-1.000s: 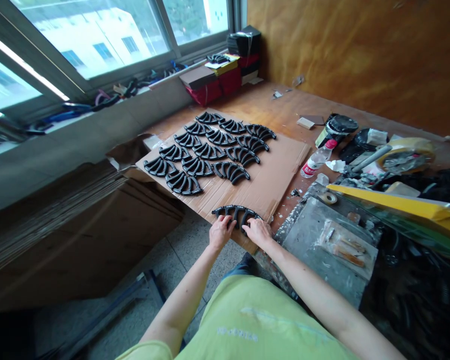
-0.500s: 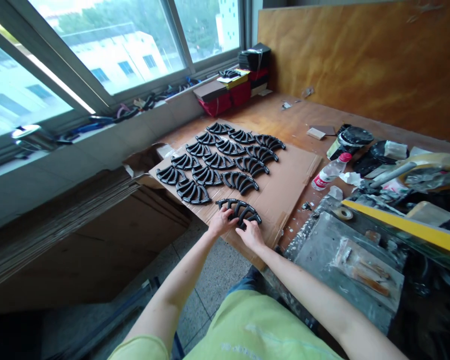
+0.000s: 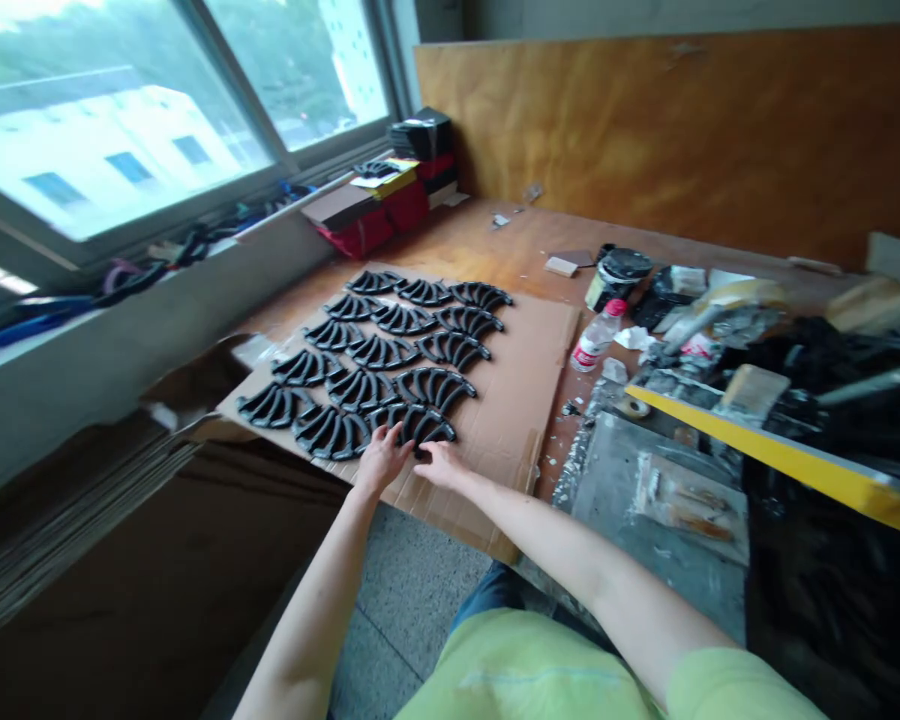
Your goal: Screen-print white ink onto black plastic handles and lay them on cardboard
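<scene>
Several black curved, ribbed parts lie in rows on a sheet of brown cardboard (image 3: 529,370). Both my hands rest on the nearest black part (image 3: 416,422), at the front of the right-hand row. My left hand (image 3: 381,458) touches its left end, fingers bent over it. My right hand (image 3: 441,463) touches its lower right edge, fingers curled on it. The part lies flat on the cardboard, close behind another black part (image 3: 330,432) to its left.
A plastic bottle with a red cap (image 3: 596,338), a dark can (image 3: 619,272), a tape roll (image 3: 634,406) and tool clutter lie right of the cardboard. A yellow bar (image 3: 780,455) crosses the right side. Red and black boxes (image 3: 379,205) stand by the window.
My hands slid the nearest black part forward and left, from the cardboard's front edge up into the row beside the other parts. The view swung right.
</scene>
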`<state>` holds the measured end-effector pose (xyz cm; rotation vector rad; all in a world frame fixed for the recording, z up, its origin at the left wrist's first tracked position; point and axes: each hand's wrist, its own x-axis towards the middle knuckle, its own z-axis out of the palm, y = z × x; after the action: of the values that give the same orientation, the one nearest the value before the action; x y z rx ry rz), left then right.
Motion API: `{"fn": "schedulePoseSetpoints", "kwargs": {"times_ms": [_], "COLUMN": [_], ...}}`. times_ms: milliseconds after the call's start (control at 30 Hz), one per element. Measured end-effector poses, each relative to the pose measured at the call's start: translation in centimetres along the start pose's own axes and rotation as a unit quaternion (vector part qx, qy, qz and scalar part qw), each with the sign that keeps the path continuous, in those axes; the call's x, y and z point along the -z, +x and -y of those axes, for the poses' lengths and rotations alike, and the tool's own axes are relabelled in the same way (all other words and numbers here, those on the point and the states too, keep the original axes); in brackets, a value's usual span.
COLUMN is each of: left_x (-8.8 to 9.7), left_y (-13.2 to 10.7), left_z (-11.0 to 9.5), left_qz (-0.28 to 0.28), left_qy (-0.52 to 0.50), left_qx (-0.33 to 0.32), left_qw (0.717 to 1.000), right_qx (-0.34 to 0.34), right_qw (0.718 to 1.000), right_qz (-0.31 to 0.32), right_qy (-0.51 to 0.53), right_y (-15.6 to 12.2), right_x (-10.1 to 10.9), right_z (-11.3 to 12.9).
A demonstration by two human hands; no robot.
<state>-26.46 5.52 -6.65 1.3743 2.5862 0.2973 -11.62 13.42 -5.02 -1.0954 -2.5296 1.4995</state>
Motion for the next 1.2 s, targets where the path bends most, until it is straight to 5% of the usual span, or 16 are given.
{"fn": "schedulePoseSetpoints", "kwargs": {"times_ms": [133, 267, 400, 533, 633, 733, 867, 967, 1100, 1200], "left_x": [-0.5, -1.4, -2.9, -4.0, -4.0, -3.2, -1.2, 0.9, 4.5, 7.1], "left_y": [-2.6, -5.2, -7.5, -8.4, -8.9, -9.6, -10.6, -10.9, -10.5, -9.6], "left_z": [-1.5, -4.8, -9.9, -16.9, -22.7, -27.5, -31.2, -33.2, -35.8, -37.5], "left_qz": [-0.131, -0.055, 0.021, 0.042, 0.051, 0.058, 0.052, 0.024, -0.03, -0.055], "left_qy": [-0.025, -0.068, -0.115, -0.174, -0.238, -0.293, -0.354, -0.431, -0.557, -0.606], "left_qx": [0.003, 0.019, -0.019, -0.095, -0.161, -0.211, -0.207, -0.169, -0.153, -0.18], "left_qw": [0.991, 0.996, 0.993, 0.979, 0.956, 0.931, 0.911, 0.886, 0.816, 0.773], "right_qx": [0.095, 0.079, -0.117, -0.361, -0.434, -0.428, -0.234, -0.066, 0.011, 0.046], "right_qw": [0.993, 0.978, 0.92, 0.854, 0.84, 0.843, 0.875, 0.912, 0.94, 0.933], "right_qz": [-0.048, -0.188, -0.368, -0.343, -0.296, -0.309, -0.422, -0.406, -0.337, -0.341], "right_qy": [0.045, 0.039, -0.071, -0.148, -0.133, -0.105, -0.045, -0.014, -0.044, -0.107], "right_y": [-5.4, -15.5, -28.4, -36.1, -37.3, -37.7, -38.3, -36.2, -31.7, -30.2], "right_x": [3.8, 11.1, 18.0, 20.6, 20.6, 21.4, 23.9, 24.3, 22.3, 20.7], "right_z": [-1.5, -7.1, -16.6, -25.4, -28.3, -28.3, -26.2, -24.9, -24.5, -24.8]}}
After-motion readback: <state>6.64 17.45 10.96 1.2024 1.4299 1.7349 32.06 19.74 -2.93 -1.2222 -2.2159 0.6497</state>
